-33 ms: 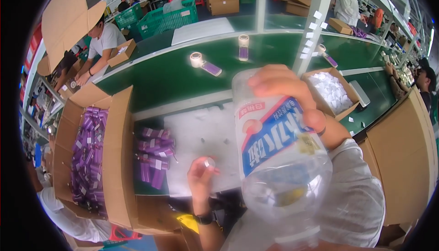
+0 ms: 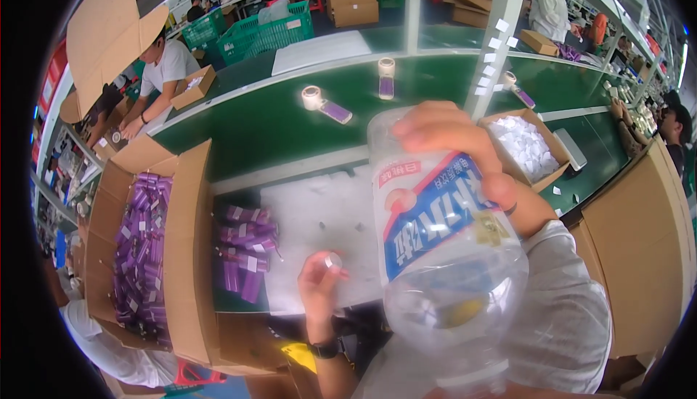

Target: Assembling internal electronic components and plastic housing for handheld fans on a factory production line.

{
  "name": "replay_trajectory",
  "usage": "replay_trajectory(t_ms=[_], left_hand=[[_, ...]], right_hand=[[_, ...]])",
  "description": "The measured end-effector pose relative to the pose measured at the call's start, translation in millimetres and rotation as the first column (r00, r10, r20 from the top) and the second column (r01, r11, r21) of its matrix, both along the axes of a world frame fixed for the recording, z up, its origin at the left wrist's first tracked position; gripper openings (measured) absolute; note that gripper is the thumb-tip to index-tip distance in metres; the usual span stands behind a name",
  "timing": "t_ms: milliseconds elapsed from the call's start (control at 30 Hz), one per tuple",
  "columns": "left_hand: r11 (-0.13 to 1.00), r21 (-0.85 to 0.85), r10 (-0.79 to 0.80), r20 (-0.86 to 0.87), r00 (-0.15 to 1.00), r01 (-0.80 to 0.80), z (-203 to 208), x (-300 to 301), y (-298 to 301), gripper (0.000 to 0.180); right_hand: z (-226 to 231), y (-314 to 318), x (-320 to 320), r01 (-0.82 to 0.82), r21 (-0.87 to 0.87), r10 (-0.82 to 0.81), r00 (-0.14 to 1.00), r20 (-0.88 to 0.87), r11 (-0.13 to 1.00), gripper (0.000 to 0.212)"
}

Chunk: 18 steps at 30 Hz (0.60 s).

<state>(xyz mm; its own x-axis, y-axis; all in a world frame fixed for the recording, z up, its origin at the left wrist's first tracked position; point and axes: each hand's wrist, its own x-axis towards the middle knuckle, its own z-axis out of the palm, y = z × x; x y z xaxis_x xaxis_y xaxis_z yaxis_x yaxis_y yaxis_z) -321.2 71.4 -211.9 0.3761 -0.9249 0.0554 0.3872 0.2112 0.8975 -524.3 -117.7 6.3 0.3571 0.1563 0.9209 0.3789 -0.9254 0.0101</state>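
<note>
My right hand [image 2: 454, 141] is wrapped round the base end of a large clear plastic bottle [image 2: 450, 283] with a blue, white and pink label. The bottle is steeply tilted, base up and away, its neck pointing down toward me at the lower edge. My left hand [image 2: 318, 279] is closed, pinching a small round white bottle cap [image 2: 333, 261] above the white foam sheet [image 2: 305, 217]. Beside that sheet, several purple cylindrical parts with white tags [image 2: 248, 243] lie in a pile on the left.
A cardboard box [image 2: 190, 254] full of purple parts stands at the left. A box of white paper pieces [image 2: 524, 148] sits at the right. Purple-and-white handheld devices [image 2: 334, 110] lie on the green conveyor belt [image 2: 254, 127]. A white post [image 2: 501, 43] rises beyond the bottle. Co-workers [image 2: 168, 68] sit nearby.
</note>
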Motion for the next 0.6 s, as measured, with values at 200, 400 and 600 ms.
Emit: replay_trajectory(t_ms=[200, 400, 600], left_hand=[[1.0, -0.025, 0.009, -0.021, 1.0, -0.009, -2, -2, -3, 0.026], [1.0, -0.006, 0.015, -0.017, 1.0, -0.016, -13, 4, -6, 0.025], [0.999, -0.039, 0.01, -0.03, 0.999, -0.011, -19, 5, -12, 0.023]], right_hand=[[18, 0, 0, -0.027, -0.053, 0.028, 0.999, 0.016, 0.998, 0.038], [26, 2, 11, -0.012, -0.135, 0.022, 0.997, 0.073, 0.991, 0.038], [37, 4, 13, -0.027, -0.179, 0.041, 0.996, 0.077, 0.983, 0.037]])
